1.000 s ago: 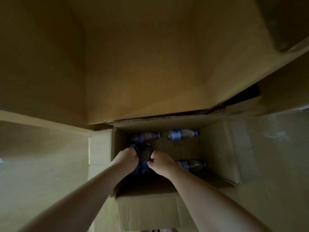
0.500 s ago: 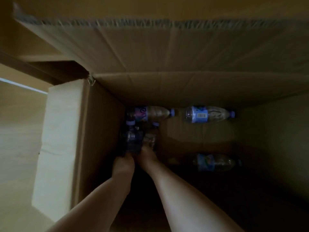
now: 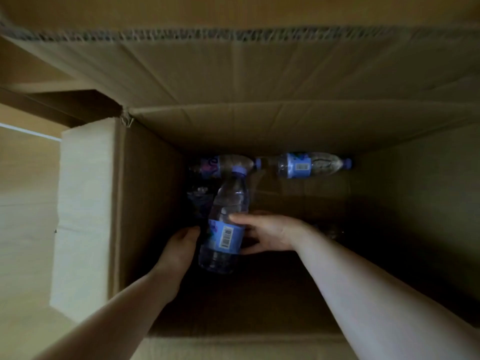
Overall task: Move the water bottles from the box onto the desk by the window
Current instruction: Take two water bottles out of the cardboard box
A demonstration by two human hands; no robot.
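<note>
While both hands work inside box (image 3: 145,203), right hand (image 3: 270,233) grips bottle (image 3: 227,222) at label; long axis points cap-away. Left hand (image 3: 181,245) touches bottle's left side, grasp unclear. Lift straight up.

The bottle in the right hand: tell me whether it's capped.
Capped: a purple cap tops the bottle that the right hand grips inside the box.
</note>
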